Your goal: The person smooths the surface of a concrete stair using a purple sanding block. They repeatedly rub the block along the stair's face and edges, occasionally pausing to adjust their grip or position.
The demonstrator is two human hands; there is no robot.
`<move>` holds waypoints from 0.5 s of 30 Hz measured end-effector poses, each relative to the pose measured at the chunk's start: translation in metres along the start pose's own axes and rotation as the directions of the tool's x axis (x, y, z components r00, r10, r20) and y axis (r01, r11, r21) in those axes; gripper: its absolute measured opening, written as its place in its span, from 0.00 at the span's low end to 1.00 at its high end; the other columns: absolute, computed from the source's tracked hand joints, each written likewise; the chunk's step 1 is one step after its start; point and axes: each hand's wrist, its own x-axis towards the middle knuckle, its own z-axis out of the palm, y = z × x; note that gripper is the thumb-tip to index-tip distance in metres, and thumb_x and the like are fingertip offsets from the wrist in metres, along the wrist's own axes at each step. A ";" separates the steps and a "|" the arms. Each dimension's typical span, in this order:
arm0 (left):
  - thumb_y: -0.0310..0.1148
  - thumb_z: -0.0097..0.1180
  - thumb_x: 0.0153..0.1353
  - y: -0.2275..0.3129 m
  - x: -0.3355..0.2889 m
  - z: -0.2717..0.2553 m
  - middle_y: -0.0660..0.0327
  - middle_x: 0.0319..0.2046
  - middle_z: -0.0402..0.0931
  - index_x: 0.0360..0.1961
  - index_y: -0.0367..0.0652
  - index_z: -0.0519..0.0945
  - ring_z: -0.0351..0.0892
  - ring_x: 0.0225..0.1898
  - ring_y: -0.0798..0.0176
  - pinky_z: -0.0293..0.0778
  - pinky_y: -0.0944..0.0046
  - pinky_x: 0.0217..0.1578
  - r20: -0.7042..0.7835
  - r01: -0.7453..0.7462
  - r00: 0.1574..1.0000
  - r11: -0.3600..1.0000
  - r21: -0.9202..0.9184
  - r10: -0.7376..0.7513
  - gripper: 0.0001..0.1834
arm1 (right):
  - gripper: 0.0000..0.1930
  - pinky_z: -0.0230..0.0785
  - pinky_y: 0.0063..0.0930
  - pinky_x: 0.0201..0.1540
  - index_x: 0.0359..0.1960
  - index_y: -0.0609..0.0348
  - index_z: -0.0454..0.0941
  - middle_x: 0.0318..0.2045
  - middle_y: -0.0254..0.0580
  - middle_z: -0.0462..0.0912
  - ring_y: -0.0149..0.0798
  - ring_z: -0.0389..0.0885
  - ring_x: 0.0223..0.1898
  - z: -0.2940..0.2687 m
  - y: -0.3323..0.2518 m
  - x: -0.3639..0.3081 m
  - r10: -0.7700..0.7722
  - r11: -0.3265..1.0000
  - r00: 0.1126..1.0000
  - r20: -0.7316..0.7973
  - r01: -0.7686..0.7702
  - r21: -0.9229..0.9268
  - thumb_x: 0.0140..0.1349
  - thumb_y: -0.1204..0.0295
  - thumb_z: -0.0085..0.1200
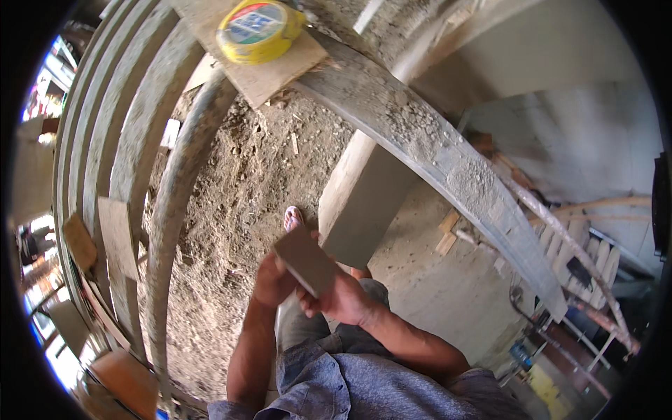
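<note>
In front of my lap I hold a flat, grey-brown rectangular block [306, 262], tilted and slightly blurred. My left hand [273, 281] is closed around its left side. My right hand [343, 297] grips its lower right end, with fingers curled under the near corner. The block's exact kind and underside cannot be made out. Beyond my hands, a round yellow object with a printed label [255, 31] lies on a thin wooden board [269, 80], well out of reach of both hands.
A broad curved beam [413, 133] topped with dusty rubble arcs across to the right. Several curved ribs [133, 140] rise on the left. Loose, chip-strewn dirt [273, 147] lies below. A grey panel [374, 203] stands ahead of me, and wood scraps [448, 231] lie on the floor.
</note>
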 end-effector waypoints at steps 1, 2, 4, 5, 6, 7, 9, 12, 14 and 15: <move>0.43 0.59 0.71 0.017 0.028 0.004 0.48 0.61 0.76 0.67 0.32 0.69 0.80 0.52 0.59 0.77 0.58 0.54 -0.058 -0.061 0.996 0.995 0.079 0.066 0.32 | 0.30 0.77 0.34 0.41 0.56 0.59 0.75 0.43 0.46 0.84 0.41 0.84 0.42 -0.016 0.004 -0.013 -0.028 1.000 0.999 -0.037 0.028 -0.006 0.77 0.43 0.37; 0.42 0.56 0.72 0.027 0.062 -0.004 0.49 0.58 0.77 0.66 0.32 0.71 0.80 0.51 0.60 0.77 0.59 0.53 -0.096 -0.044 0.992 0.948 0.314 0.078 0.29 | 0.32 0.78 0.35 0.43 0.56 0.59 0.75 0.44 0.48 0.84 0.42 0.84 0.43 -0.038 0.014 -0.038 -0.051 0.998 0.996 -0.072 0.050 -0.023 0.77 0.41 0.36; 0.41 0.54 0.74 0.036 0.130 -0.006 0.51 0.51 0.80 0.62 0.31 0.74 0.80 0.49 0.62 0.77 0.61 0.50 -0.115 0.035 0.992 0.727 0.686 0.060 0.25 | 0.34 0.78 0.37 0.45 0.57 0.59 0.75 0.44 0.47 0.84 0.42 0.84 0.43 -0.070 0.041 -0.091 -0.049 0.992 0.962 -0.268 0.016 -0.125 0.76 0.39 0.34; 0.41 0.53 0.74 0.032 0.164 0.005 0.52 0.48 0.81 0.59 0.30 0.75 0.80 0.47 0.64 0.78 0.63 0.48 -0.098 0.073 0.995 0.572 0.817 0.013 0.24 | 0.34 0.77 0.38 0.44 0.57 0.59 0.73 0.42 0.44 0.84 0.39 0.84 0.41 -0.080 0.057 -0.115 -0.044 0.979 0.907 -0.418 -0.045 -0.200 0.76 0.38 0.34; 0.44 0.53 0.74 0.023 0.196 0.007 0.56 0.44 0.81 0.60 0.32 0.76 0.79 0.43 0.65 0.76 0.64 0.45 -0.060 0.063 0.998 0.580 0.812 -0.024 0.25 | 0.32 0.77 0.37 0.44 0.55 0.59 0.74 0.42 0.44 0.84 0.39 0.84 0.40 -0.091 0.071 -0.131 -0.084 0.953 0.843 -0.531 -0.088 -0.291 0.77 0.40 0.34; 0.46 0.53 0.74 0.009 0.217 0.001 0.60 0.40 0.80 0.60 0.33 0.77 0.78 0.39 0.67 0.75 0.65 0.42 -0.024 0.055 0.998 0.589 0.806 -0.060 0.26 | 0.31 0.77 0.35 0.44 0.54 0.59 0.75 0.41 0.43 0.84 0.38 0.84 0.39 -0.103 0.088 -0.146 -0.130 0.917 0.765 -0.630 -0.148 -0.369 0.78 0.42 0.34; 0.45 0.53 0.74 -0.011 0.237 -0.006 0.56 0.38 0.82 0.55 0.30 0.78 0.80 0.36 0.65 0.77 0.64 0.40 -0.031 0.094 0.994 0.646 0.758 -0.108 0.25 | 0.29 0.76 0.34 0.41 0.52 0.60 0.76 0.39 0.43 0.84 0.37 0.83 0.37 -0.141 0.129 -0.174 -0.262 0.823 0.620 -0.739 -0.257 -0.507 0.78 0.45 0.35; 0.47 0.53 0.74 -0.042 0.240 -0.079 0.59 0.34 0.81 0.51 0.32 0.80 0.79 0.34 0.67 0.76 0.65 0.41 -0.066 0.154 0.982 0.552 0.819 -0.176 0.24 | 0.27 0.76 0.33 0.37 0.49 0.63 0.77 0.35 0.43 0.83 0.36 0.82 0.34 -0.182 0.173 -0.192 -0.365 0.753 0.455 -0.813 -0.370 -0.545 0.78 0.48 0.38; 0.48 0.53 0.74 -0.045 0.224 -0.099 0.60 0.32 0.81 0.49 0.34 0.81 0.78 0.34 0.67 0.76 0.67 0.42 -0.197 0.284 0.932 0.273 0.919 -0.305 0.24 | 0.26 0.76 0.32 0.34 0.49 0.64 0.77 0.32 0.42 0.82 0.35 0.82 0.31 -0.198 0.185 -0.199 -0.333 0.815 0.357 -0.873 -0.358 -0.457 0.78 0.50 0.40; 0.48 0.53 0.74 -0.032 0.212 -0.093 0.59 0.32 0.82 0.48 0.35 0.81 0.79 0.33 0.66 0.76 0.67 0.41 -0.316 0.350 0.882 0.038 0.936 -0.349 0.23 | 0.25 0.75 0.32 0.33 0.49 0.64 0.77 0.31 0.42 0.82 0.35 0.81 0.30 -0.203 0.188 -0.200 -0.294 0.860 0.330 -0.897 -0.319 -0.399 0.77 0.51 0.41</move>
